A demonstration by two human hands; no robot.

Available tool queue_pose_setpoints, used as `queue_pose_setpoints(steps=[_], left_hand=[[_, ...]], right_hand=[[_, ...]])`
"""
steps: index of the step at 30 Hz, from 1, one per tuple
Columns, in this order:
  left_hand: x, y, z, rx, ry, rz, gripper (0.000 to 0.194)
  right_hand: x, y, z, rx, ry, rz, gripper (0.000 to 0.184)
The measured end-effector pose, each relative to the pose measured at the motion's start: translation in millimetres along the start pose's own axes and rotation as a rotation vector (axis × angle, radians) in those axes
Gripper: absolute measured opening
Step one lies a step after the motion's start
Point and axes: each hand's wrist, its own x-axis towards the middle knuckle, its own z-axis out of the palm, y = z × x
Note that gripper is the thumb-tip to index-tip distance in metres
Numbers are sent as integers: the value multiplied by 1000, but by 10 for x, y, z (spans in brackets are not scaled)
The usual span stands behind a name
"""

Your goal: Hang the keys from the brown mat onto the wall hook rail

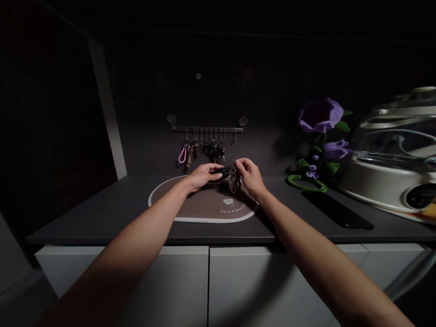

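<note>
The left hand (201, 177) is closed around a dark key fob with a green accent (220, 172), with its fingers curled over the fob. The right hand (249, 176) is nearly shut in a fingertip pinch on a metal key ring (233, 180). Fob and ring sit between the hands and appear joined, though the exact link is too small to tell.

Both hands are held just above the far part of an oval dark-brown mat with a white border (163, 194), which lies on a dark grey countertop (98, 215). Far of the hands, a metal wall rail with two round suction cups (205, 129) carries a row of hanging keys (208, 151) and a pink loop strap (182, 156).

To the right stand a purple flower ornament (320, 115), a green ring (306, 183), a flat black rectangular slab (336, 209), and a cream-white appliance with a clear domed lid (397, 166). White cabinet fronts (168, 289) lie near, below the countertop.
</note>
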Motion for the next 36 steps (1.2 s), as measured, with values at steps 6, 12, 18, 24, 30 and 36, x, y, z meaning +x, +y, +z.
queue_pose_setpoints(steps=[6,12,18,24,30,36], left_hand=[[-2,-22,59,117,-1,-7,41],[-28,11,105,102,-34,-11,47],[16,24,114,139,131,58,40],[123,-14,47,254,445,100,22],[198,-78,-57,382,570,131,15],[209,-124,-94,523,599,141,13]], right_hand=[[-10,-28,-1,-44,14,3,32],[-18,-58,24,-102,19,34,36],[73,-93,35,-182,81,-12,37],[361,-121,54,-283,114,-44,33],[770,-47,94,-346,197,-42,29],[1036,34,163,-409,253,-19,26]])
